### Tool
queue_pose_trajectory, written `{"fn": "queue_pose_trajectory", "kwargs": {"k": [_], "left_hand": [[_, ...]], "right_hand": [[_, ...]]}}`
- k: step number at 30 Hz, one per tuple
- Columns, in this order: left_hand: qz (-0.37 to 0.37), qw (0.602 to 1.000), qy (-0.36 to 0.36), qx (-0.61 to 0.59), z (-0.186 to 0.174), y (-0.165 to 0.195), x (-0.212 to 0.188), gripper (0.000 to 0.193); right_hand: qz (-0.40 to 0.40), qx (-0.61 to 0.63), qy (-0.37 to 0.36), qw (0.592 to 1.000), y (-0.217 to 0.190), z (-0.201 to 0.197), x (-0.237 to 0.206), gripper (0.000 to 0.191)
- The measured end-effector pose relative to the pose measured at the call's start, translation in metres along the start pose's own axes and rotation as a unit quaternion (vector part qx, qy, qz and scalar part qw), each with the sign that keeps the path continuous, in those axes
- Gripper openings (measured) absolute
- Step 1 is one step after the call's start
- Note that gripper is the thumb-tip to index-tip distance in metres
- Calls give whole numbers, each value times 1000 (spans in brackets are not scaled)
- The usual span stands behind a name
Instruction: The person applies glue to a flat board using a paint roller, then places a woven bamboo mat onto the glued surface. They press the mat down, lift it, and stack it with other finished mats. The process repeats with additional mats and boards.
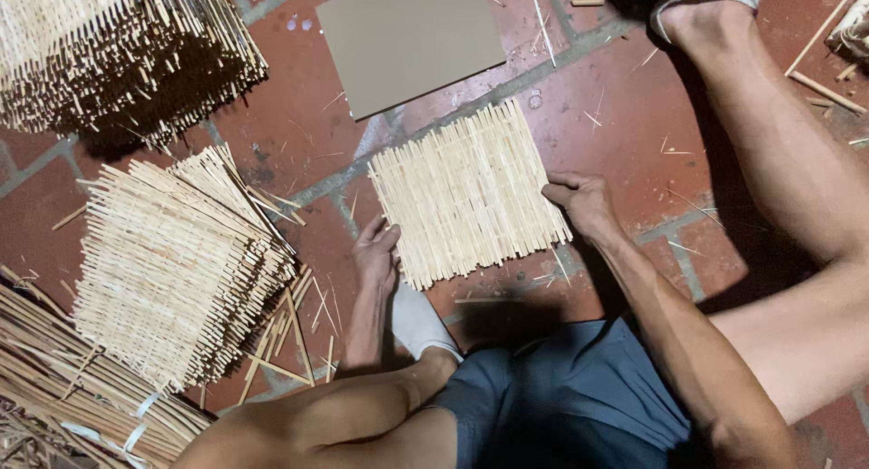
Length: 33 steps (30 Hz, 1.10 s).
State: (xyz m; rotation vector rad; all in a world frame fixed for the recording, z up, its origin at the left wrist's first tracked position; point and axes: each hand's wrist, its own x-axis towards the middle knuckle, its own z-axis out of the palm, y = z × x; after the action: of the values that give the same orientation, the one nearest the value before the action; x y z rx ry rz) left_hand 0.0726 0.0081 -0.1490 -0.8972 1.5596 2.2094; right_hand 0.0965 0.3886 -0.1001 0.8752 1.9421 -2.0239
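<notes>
Mat: woven slat mat (467, 196) lies flat on the tiled floor (634, 116), between the person's knees and just below a brown card sheet (412, 39).
Hands: left hand (377, 254) rests flat against the mat's lower left edge; right hand (582, 200) curls on its right edge. They sit well apart, pressing inward, not clamped round anything.
Risk, slats: uneven pushing could skew the weave or slide loose slats out at the ragged ends.
Risk, splinters: bare fingers on cut slat ends, with thin slivers scattered on the floor, could take a splinter.
Risk, stack: the stack of finished mats (176, 265) beside the left arm leans and could be knocked by an elbow.
Hidden: right fingertips are tucked under, so their grip cannot be told.
Cut off: a second pile (109, 52) top left and a bundle of strips (72, 387) bottom left; possibly tied with pale bands.
</notes>
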Motion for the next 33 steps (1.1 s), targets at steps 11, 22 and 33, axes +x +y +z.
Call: {"fn": "queue_pose_trajectory", "kwargs": {"k": [11,22,33], "left_hand": [[109,989,-101,-24,25,52,-19,45],[190,958,-215,2,69,151,-86,54],[191,971,-140,-22,81,167,-72,26]], "right_hand": [[-167,-108,105,974,-17,3,-13,35],[-279,-3,44,959,-67,6,-52,55],[-289,-15,52,956,-78,14,-62,53]]}}
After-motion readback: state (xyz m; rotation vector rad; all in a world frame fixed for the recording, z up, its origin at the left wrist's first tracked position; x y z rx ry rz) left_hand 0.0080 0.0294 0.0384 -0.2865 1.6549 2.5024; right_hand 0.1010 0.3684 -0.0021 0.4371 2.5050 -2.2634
